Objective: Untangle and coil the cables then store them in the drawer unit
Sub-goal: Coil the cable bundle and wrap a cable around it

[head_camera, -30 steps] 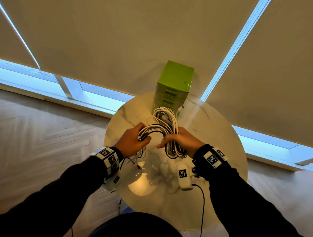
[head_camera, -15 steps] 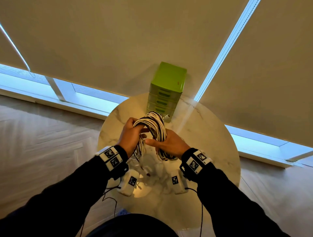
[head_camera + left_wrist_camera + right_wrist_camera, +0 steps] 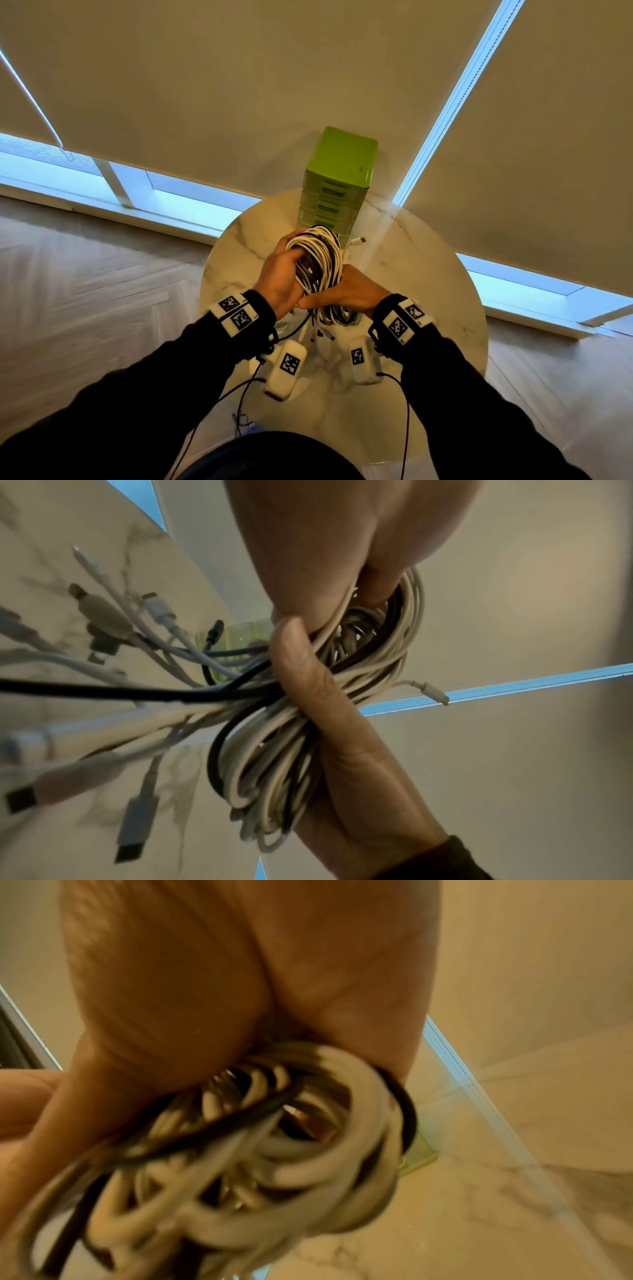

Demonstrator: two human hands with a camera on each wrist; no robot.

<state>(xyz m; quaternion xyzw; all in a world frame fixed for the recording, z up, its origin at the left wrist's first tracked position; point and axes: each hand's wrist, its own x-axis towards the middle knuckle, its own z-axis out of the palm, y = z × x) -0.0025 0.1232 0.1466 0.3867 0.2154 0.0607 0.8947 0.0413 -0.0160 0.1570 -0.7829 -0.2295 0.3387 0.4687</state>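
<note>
- Round marble table (image 3: pixel 428 274), green drawer unit (image 3: pixel 337 178) at its far edge
- I see left hand (image 3: pixel 279 277) and right hand (image 3: pixel 352 291) both clenched around coiled cable bundle (image 3: pixel 320 260), plug ends dangling

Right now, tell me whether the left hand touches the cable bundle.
Touching: left wrist view shows left hand gripping the cable bundle, fingers curled round it.

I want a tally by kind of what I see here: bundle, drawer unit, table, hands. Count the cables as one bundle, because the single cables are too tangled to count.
cable bundle, white and black strands: 1
green drawer unit: 1
round marble table: 1
hands gripping the bundle: 2, the left hand and the right hand
Total: 5
</note>
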